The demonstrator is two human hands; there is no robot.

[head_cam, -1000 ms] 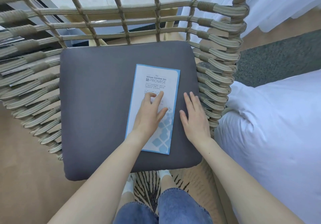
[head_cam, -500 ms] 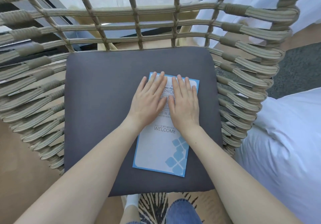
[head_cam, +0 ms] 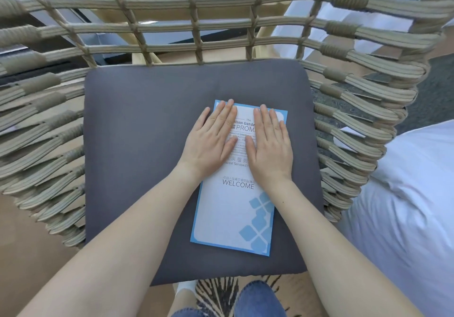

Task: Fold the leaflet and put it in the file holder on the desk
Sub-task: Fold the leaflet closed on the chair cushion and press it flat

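Head view — both hands (head_cam: 239,142) flat on leaflet (head_cam: 234,214)

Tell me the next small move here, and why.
Probably lift the near edge and fold it up toward the palms: both the left hand and right hand lie flat on the far half of the leaflet, lying on the seat cushion.

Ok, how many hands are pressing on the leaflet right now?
2. The left hand lies flat on the leaflet's upper left, the right hand flat on its upper right.

White leaflet (head_cam: 233,208) with blue border and diamond pattern; dark grey cushion (head_cam: 137,169); beige woven chair (head_cam: 356,88).
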